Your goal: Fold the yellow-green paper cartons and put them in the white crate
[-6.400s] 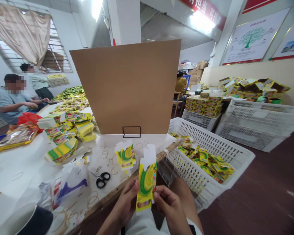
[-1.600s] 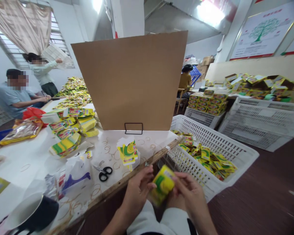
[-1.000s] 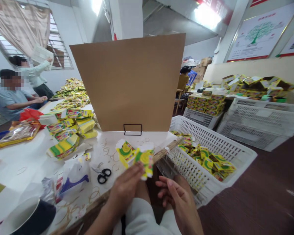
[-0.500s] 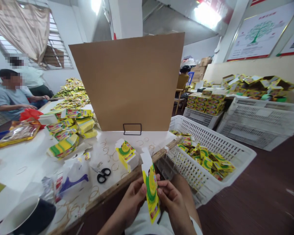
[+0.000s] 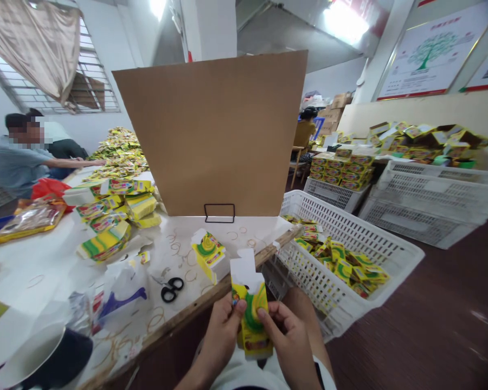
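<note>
A small yellow and green carton (image 5: 252,309) is held upright over my lap, its white flaps standing up at the top end. My left hand (image 5: 223,330) grips its left side with the thumb on the front. On the right edge, my right hand (image 5: 288,330) pinches it, thumb on the printed face. Just beyond, at the table edge, lies a stack of flat cartons (image 5: 210,255) of the same print. Black-handled scissors (image 5: 172,289) rest to the left of that stack.
To the right stands a white crate (image 5: 394,260) with folded cartons inside. A cardboard sheet (image 5: 215,135) rises behind a black wire stand (image 5: 219,213). Left on the table are bundled cartons (image 5: 106,241), a plastic bag (image 5: 124,292), a dark mug (image 5: 61,357) and rubber bands. A co-worker (image 5: 20,157) sits far left.
The flat, narrow carton has been squeezed open into a wider box shape and turned to face me. My hands have shifted along its sides. A co-worker's arm now reaches toward the pile.
</note>
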`<state>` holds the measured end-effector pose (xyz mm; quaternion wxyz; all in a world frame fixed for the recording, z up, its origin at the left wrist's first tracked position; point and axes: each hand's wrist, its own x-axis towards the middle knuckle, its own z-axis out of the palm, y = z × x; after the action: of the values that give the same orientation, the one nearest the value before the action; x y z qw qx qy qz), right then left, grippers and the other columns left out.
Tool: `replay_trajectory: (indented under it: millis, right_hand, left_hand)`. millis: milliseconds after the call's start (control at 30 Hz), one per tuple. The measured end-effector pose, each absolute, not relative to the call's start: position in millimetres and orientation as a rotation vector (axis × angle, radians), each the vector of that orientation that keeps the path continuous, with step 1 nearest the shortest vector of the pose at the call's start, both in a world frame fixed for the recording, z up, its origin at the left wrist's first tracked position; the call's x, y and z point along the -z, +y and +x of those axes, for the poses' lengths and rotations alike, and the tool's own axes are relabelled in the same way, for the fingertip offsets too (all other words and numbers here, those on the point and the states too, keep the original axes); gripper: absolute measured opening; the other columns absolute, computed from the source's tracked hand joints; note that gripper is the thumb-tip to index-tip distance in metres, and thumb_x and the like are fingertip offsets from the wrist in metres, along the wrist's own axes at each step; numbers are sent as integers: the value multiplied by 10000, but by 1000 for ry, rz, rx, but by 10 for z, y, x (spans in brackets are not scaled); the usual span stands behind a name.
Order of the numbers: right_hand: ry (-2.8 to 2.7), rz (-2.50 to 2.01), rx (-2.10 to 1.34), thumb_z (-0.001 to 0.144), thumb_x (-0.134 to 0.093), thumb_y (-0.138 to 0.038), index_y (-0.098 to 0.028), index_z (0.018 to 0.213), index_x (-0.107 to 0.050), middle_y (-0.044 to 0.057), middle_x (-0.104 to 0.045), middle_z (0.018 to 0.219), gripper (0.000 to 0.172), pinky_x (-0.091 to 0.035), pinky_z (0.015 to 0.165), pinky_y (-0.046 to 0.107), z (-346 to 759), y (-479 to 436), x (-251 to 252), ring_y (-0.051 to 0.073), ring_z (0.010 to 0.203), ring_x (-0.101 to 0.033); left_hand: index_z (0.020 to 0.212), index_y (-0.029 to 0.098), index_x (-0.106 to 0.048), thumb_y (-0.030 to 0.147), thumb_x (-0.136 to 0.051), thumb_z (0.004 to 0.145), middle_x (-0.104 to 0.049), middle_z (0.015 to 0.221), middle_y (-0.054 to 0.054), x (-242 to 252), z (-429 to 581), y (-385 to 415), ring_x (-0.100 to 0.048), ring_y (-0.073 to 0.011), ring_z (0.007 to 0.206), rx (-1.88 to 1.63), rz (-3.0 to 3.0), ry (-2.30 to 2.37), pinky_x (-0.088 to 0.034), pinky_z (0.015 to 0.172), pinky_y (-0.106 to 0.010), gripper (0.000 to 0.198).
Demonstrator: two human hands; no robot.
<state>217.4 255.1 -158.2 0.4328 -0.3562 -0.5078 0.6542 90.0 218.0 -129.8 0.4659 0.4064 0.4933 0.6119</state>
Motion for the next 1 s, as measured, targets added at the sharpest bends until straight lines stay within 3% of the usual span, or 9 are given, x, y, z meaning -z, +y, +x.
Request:
replay_trajectory:
  millis: [100,233,333,500,633,767,833,900,1000]
  right_hand:
    - [-1361,-907,-1499,791,-656,-413,-153,774,-608,52,-651,710,264,-490,603,257,2190,2568,1606,173,657,-594]
    - [-1464,-776,-1425,817,-635,-338,-200,1127,-537,88,-657,988,353,-529,718,303,2250,2625,1538,192,783,-634]
    - [-1553,-675,-1454,853,-585,-311,-239,1256,-475,95,-640,1084,424,-532,796,319,2315,2649,1430,205,897,-645]
    - [-1623,-716,-1418,854,-578,-329,-220,1192,-546,52,-660,867,357,-508,632,248,2408,2649,1298,170,726,-627]
    - [-1807,-716,-1473,871,-541,-372,-185,974,-633,23,-621,731,232,-436,549,228,2481,2700,1272,147,624,-554]
    - [-1899,-727,-1381,896,-481,-397,-172,749,-660,36,-613,670,323,-440,581,248,2497,2733,1271,166,631,-558]
    - [-1848,-722,-1317,886,-502,-387,-184,749,-684,55,-646,717,305,-463,631,262,2464,2716,1286,189,690,-594]
    - [-1687,-758,-1289,856,-558,-375,-207,903,-698,71,-682,826,223,-489,692,275,2420,2687,1310,216,795,-628]
    - [-1481,-804,-1300,820,-618,-362,-241,1170,-611,80,-698,934,371,-516,746,299,2384,2677,1338,240,908,-641]
  left_hand:
    - [1131,141,-553,373,-635,806,-687,1018,-114,1294,890,2167,-645,-213,879,-1550,1061,1278,-507,778,-298,408]
    - [1349,204,-258,289,-621,827,-645,1122,-138,1313,818,2096,-628,-228,991,-1500,1074,1189,-483,865,-356,641]
    - [1356,227,-251,276,-599,847,-643,1101,-126,1294,756,2052,-620,-224,981,-1398,1137,1070,-466,864,-362,619]
    - [1082,191,-477,288,-654,807,-635,918,-58,1184,749,2030,-587,-167,842,-1337,1127,913,-443,752,-275,340]
    - [953,160,-506,268,-692,771,-596,829,-27,1145,803,2008,-545,-127,751,-1264,1085,904,-404,684,-232,282]
    - [925,152,-521,256,-710,745,-605,830,-37,1187,828,1988,-565,-151,779,-1222,1081,924,-413,699,-248,280]
    - [1097,177,-491,261,-700,757,-622,863,-46,1207,827,1984,-589,-170,806,-1232,1081,946,-432,728,-271,408]
    - [1356,227,-279,258,-685,776,-639,916,-60,1208,824,1988,-612,-189,840,-1254,1079,956,-450,764,-301,709]
    - [1440,228,-143,241,-683,781,-650,1009,-106,1193,814,2014,-630,-223,912,-1245,1078,893,-463,814,-335,853]
